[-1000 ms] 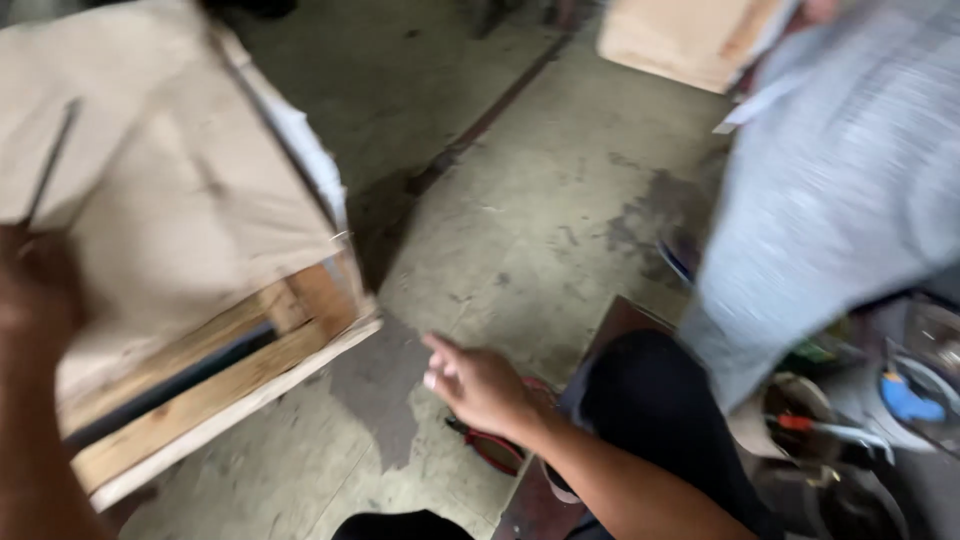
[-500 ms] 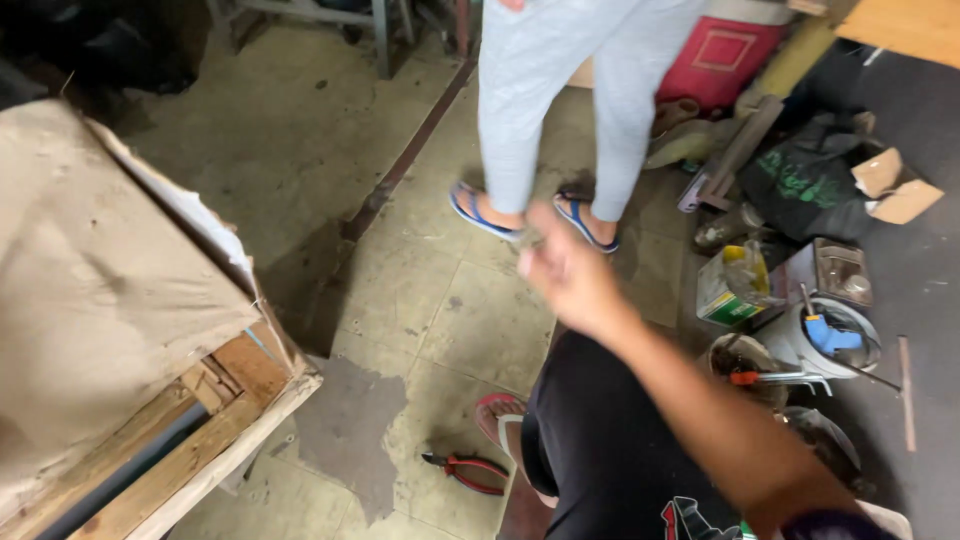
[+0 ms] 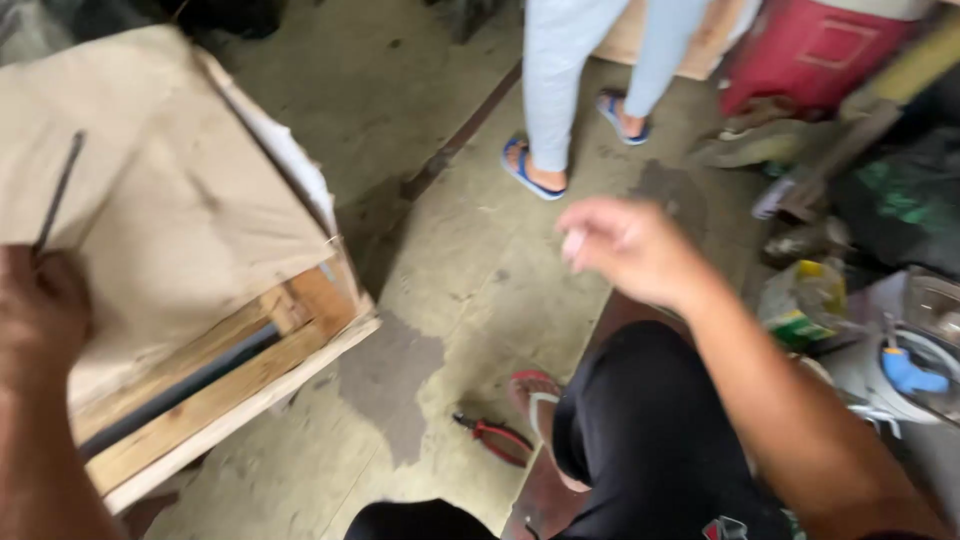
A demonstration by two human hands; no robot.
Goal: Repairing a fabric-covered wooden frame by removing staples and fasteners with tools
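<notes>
My left hand (image 3: 40,315) rests on the brown sheet covering a wooden frame (image 3: 235,385) at the left, closed around a thin dark rod (image 3: 58,195) that sticks up from my fist. My right hand (image 3: 630,245) hangs in the air over the concrete floor, fingers loosely curled, with a small pale thing at the fingertips that is too blurred to name. My knee in black shorts (image 3: 650,430) is below it. Red-handled pliers (image 3: 495,438) lie on the floor beside my sandalled foot (image 3: 535,395).
Another person stands at the top in pale trousers (image 3: 560,70) and blue sandals. A red box (image 3: 815,50) sits at the top right. Cluttered tools, a yellow container (image 3: 805,300) and round tins fill the right side. A metal strip (image 3: 470,125) lies across the floor.
The view has swung back left, so the wooden frame and my left hand with the rod are in sight again. My right hand has dropped lower, away from the standing person's feet.
</notes>
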